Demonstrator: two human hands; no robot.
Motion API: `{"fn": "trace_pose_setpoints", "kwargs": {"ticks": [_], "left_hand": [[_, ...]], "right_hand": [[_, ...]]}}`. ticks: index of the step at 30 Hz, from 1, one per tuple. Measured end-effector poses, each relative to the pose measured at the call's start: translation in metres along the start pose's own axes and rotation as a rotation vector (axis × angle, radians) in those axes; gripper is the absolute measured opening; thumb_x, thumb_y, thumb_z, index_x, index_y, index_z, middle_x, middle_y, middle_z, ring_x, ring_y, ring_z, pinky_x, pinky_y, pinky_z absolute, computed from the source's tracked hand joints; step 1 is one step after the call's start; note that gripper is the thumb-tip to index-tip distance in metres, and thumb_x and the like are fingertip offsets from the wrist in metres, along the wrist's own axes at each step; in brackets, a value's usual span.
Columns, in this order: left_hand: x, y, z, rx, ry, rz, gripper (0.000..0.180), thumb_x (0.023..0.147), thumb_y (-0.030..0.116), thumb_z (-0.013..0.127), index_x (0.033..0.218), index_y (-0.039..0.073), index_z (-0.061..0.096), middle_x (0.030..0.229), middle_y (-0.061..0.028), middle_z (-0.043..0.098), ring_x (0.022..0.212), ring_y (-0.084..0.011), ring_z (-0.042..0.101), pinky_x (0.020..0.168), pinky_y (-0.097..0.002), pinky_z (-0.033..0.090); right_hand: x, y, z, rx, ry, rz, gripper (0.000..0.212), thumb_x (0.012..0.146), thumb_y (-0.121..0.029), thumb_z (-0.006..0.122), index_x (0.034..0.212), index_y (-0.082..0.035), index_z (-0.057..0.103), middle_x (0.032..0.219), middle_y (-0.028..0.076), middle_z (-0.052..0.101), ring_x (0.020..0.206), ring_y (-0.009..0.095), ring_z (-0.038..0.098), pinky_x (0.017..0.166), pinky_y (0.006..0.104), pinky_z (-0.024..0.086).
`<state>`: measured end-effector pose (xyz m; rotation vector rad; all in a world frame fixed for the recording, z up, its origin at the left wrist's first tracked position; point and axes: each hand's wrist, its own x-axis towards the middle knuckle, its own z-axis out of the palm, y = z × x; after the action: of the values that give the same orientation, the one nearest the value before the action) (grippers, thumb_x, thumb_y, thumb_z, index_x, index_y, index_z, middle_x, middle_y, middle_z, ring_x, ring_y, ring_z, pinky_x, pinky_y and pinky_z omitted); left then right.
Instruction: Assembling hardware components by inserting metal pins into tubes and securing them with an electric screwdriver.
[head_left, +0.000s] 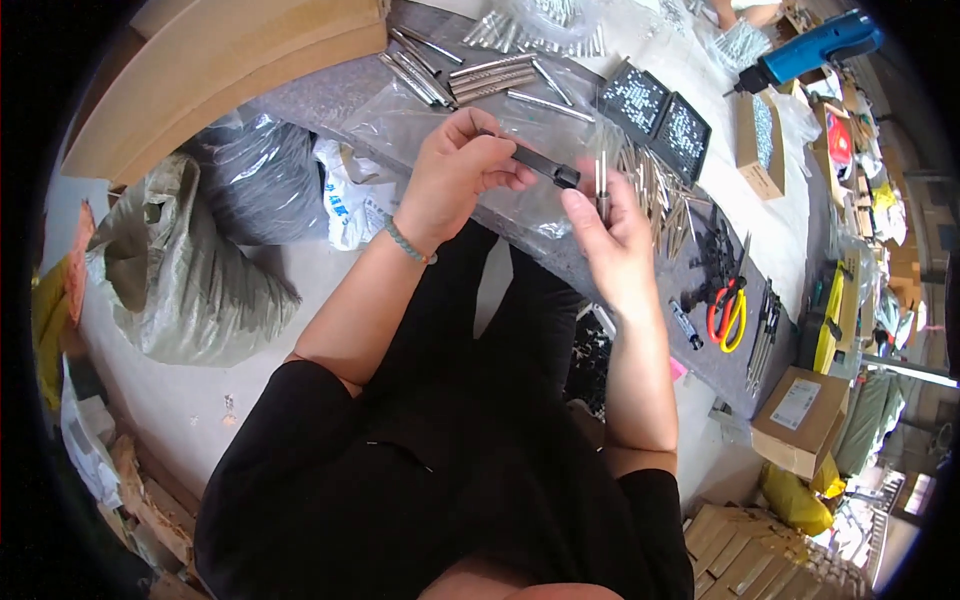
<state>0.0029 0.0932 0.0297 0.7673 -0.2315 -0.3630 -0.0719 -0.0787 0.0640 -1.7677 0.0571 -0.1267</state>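
My left hand [462,172] is closed round a dark, narrow bar-shaped part [541,163] that points right and ends in a black fitting. Close to that end, my right hand [617,232] pinches a few thin silvery metal rods [602,178], which stand up between thumb and fingers. A small gap seems to separate the rods from the dark part. Beneath both hands lies a clear plastic bag [520,205] on the grey worktable. Right of my right hand spreads a pile of thin metal rods [660,200].
Beyond the hands lie metal tubes [490,78] and an open black case [655,118] of small pale pieces. Red-and-yellow-handled scissors [728,315] rest at the right. A blue power drill [815,50] stands at the far right, above a carton [760,150]. Sacks [190,270] stand at the left.
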Motion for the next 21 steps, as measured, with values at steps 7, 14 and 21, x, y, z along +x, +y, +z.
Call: {"fn": "trace_pose_setpoints", "kwargs": {"ticks": [7, 14, 21], "left_hand": [[-0.023, -0.026, 0.034, 0.227, -0.068, 0.021, 0.02, 0.087, 0.012, 0.06, 0.104, 0.001, 0.062, 0.095, -0.0022, 0.063, 0.088, -0.0097, 0.059, 0.08, -0.0255, 0.047], [-0.029, -0.028, 0.019, -0.027, -0.041, -0.111, 0.018, 0.091, 0.012, 0.051, 0.105, 0.002, 0.057, 0.096, -0.01, 0.064, 0.082, -0.0125, 0.057, 0.072, -0.0247, 0.044], [-0.037, -0.024, 0.015, -0.286, -0.118, -0.276, 0.025, 0.094, 0.02, 0.047, 0.109, 0.002, 0.054, 0.094, -0.0078, 0.06, 0.071, -0.0115, 0.051, 0.066, -0.0234, 0.042]], "right_hand": [[-0.026, 0.001, 0.011, 0.53, 0.038, 0.144, 0.024, 0.09, -0.019, 0.058, 0.104, 0.0, 0.056, 0.076, 0.002, 0.058, 0.049, 0.001, 0.038, 0.042, 0.0172, 0.028], [-0.057, -0.003, 0.001, 0.264, 0.003, 0.175, 0.029, 0.096, -0.03, 0.046, 0.103, -0.003, 0.057, 0.074, 0.004, 0.056, 0.052, 0.007, 0.043, 0.046, 0.0204, 0.035], [-0.086, -0.004, 0.003, -0.623, 0.089, -0.175, 0.021, 0.093, -0.016, 0.049, 0.103, -0.002, 0.06, 0.097, 0.018, 0.063, 0.089, 0.034, 0.062, 0.077, 0.037, 0.049]]}}
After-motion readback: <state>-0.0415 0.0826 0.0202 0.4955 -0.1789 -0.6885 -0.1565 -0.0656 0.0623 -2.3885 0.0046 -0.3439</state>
